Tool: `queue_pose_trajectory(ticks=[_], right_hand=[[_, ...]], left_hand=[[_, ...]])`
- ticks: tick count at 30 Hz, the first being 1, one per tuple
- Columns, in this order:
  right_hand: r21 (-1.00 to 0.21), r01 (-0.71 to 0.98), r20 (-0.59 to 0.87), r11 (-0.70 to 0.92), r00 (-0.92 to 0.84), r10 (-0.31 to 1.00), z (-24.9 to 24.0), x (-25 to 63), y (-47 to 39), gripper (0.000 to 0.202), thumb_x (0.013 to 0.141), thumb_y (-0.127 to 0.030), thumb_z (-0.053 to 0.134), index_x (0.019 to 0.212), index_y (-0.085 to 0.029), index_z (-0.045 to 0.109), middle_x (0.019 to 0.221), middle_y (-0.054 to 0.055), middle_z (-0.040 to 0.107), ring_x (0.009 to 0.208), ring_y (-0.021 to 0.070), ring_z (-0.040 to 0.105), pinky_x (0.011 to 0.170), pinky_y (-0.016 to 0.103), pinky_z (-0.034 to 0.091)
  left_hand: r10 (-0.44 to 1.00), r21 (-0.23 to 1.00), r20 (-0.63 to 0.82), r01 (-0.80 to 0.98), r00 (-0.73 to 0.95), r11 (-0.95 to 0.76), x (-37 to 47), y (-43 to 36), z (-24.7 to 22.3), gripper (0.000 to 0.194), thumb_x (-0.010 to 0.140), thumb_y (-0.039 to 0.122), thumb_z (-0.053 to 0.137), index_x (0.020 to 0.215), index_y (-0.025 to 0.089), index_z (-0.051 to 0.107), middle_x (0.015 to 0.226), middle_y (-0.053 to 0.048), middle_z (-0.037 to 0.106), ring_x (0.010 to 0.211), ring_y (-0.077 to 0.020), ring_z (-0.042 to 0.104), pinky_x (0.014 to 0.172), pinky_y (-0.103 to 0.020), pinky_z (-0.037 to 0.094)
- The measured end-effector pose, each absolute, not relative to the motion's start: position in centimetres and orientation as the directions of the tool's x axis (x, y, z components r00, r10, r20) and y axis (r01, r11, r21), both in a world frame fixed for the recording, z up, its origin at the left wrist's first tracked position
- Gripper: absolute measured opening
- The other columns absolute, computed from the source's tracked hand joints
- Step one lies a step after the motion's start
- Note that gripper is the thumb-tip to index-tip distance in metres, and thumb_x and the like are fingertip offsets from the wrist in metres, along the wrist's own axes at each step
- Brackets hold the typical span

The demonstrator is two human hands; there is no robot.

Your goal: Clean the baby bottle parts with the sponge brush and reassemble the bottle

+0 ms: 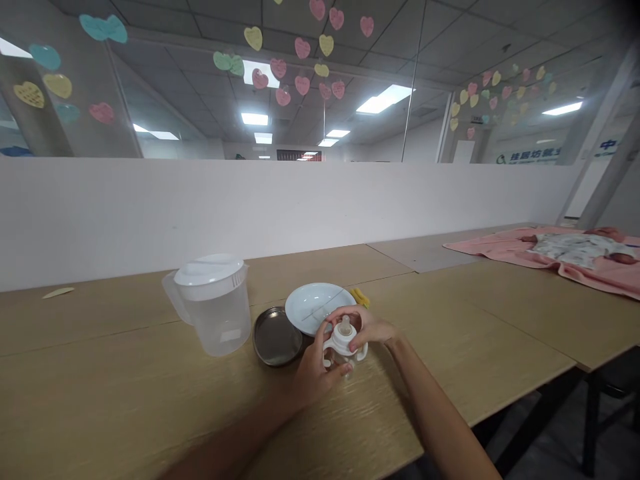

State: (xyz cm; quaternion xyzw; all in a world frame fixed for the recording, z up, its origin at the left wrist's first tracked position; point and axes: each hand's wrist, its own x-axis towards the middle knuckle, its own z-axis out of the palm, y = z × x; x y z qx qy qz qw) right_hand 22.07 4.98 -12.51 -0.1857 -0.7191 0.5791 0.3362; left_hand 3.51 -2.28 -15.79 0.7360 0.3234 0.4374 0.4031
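A baby bottle [345, 340] with a white collar, two side handles and a clear teat stands upright between my hands. My left hand [316, 367] is wrapped round its lower left side, thumb across the clear body. From the right, my right hand [364, 325] grips the white collar, its thumb at the front and its fingers behind the teat. Just behind the bottle is a white bowl [313, 298] with something thin and clear in it. A dark metal tray [277, 337] lies left of my hands, partly under the bowl's edge.
A lidded clear plastic pitcher [223, 320] stands on the wooden table [125, 400] at the left. Something yellow [361, 298] lies behind the bowl. A pink blanket [505, 245] with a doll in patterned clothing [567, 248] is at the far right. A white partition [280, 207] runs behind.
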Motion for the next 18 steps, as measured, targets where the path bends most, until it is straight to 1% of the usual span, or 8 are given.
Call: queue_pose_trajectory(ticks=[2, 4, 7, 8, 10, 13, 15, 18], right_hand=[[-0.966, -0.167, 0.256, 0.198, -0.729, 0.635, -12.6, 22.3, 5.0, 0.073, 0.043, -0.023, 0.088, 0.111, -0.02, 0.063, 0.099, 0.006, 0.066, 0.094, 0.0216, 0.06, 0.085, 0.035, 0.045], [-0.97, -0.203, 0.24, 0.131, -0.756, 0.608, -12.6, 22.5, 4.9, 0.078, 0.047, -0.021, 0.087, 0.119, -0.021, 0.058, 0.102, 0.007, 0.067, 0.097, 0.023, 0.062, 0.086, 0.037, 0.046], [-0.962, -0.256, 0.258, 0.098, -0.729, 0.634, -12.8, 23.1, 5.0, 0.087, 0.053, -0.018, 0.085, 0.131, -0.024, 0.047, 0.114, 0.01, 0.064, 0.102, 0.022, 0.061, 0.089, 0.037, 0.047], [-0.955, -0.277, 0.276, 0.108, -0.691, 0.668, -12.9, 23.3, 5.1, 0.086, 0.055, -0.016, 0.084, 0.132, -0.025, 0.046, 0.118, 0.01, 0.062, 0.106, 0.0213, 0.06, 0.091, 0.037, 0.046], [-0.938, -0.317, 0.311, 0.143, -0.583, 0.75, -13.0, 23.6, 5.3, 0.077, 0.06, -0.016, 0.082, 0.129, -0.025, 0.049, 0.123, 0.011, 0.06, 0.111, 0.0201, 0.058, 0.097, 0.037, 0.043], [-0.921, -0.356, 0.33, 0.158, -0.495, 0.804, -13.1, 23.8, 5.5, 0.061, 0.068, -0.022, 0.078, 0.124, -0.022, 0.053, 0.122, 0.013, 0.06, 0.112, 0.0208, 0.058, 0.104, 0.041, 0.037], [-0.907, -0.397, 0.352, 0.139, -0.538, 0.766, -13.0, 23.7, 5.4, 0.067, 0.066, -0.028, 0.08, 0.127, -0.021, 0.051, 0.122, 0.015, 0.059, 0.113, 0.0229, 0.057, 0.105, 0.044, 0.035], [-0.92, -0.38, 0.349, 0.093, -0.689, 0.635, -12.9, 23.4, 5.1, 0.091, 0.051, -0.025, 0.088, 0.132, -0.022, 0.046, 0.129, 0.016, 0.054, 0.12, 0.0268, 0.051, 0.104, 0.047, 0.035]], left_hand=[[0.822, 0.869, 0.391, 0.129, 0.415, -0.478, 3.4, -2.3, -15.8, 0.087, 0.075, 0.031, 0.069, 0.145, 0.02, 0.019, 0.137, -0.016, 0.047, 0.118, -0.0288, 0.052, 0.094, -0.042, 0.046], [0.811, 0.86, 0.407, 0.122, 0.421, -0.495, 3.3, -2.3, -15.8, 0.086, 0.076, 0.032, 0.068, 0.145, 0.021, 0.02, 0.14, -0.016, 0.043, 0.123, -0.0293, 0.047, 0.099, -0.043, 0.042], [0.823, 0.873, 0.398, 0.108, 0.404, -0.475, 3.3, -2.2, -15.9, 0.087, 0.075, 0.034, 0.068, 0.145, 0.022, 0.019, 0.139, -0.015, 0.045, 0.12, -0.0295, 0.049, 0.098, -0.044, 0.042], [0.833, 0.883, 0.38, 0.108, 0.402, -0.456, 3.3, -2.2, -16.0, 0.088, 0.075, 0.034, 0.068, 0.146, 0.022, 0.017, 0.138, -0.015, 0.046, 0.117, -0.0291, 0.051, 0.096, -0.044, 0.043], [0.852, 0.895, 0.342, 0.137, 0.397, -0.424, 3.4, -2.4, -16.0, 0.09, 0.075, 0.031, 0.069, 0.146, 0.023, 0.014, 0.135, -0.015, 0.047, 0.112, -0.028, 0.054, 0.095, -0.045, 0.043], [0.866, 0.896, 0.318, 0.175, 0.387, -0.408, 3.6, -2.7, -16.1, 0.09, 0.074, 0.027, 0.069, 0.146, 0.024, 0.015, 0.134, -0.015, 0.047, 0.111, -0.0274, 0.053, 0.097, -0.047, 0.04], [0.858, 0.897, 0.322, 0.16, 0.401, -0.412, 3.8, -2.8, -16.1, 0.089, 0.075, 0.027, 0.068, 0.146, 0.025, 0.015, 0.134, -0.014, 0.047, 0.11, -0.0269, 0.054, 0.097, -0.046, 0.041], [0.826, 0.881, 0.37, 0.121, 0.425, -0.457, 4.0, -2.8, -16.1, 0.088, 0.075, 0.027, 0.068, 0.146, 0.024, 0.016, 0.136, -0.013, 0.046, 0.117, -0.0278, 0.05, 0.1, -0.046, 0.039]])
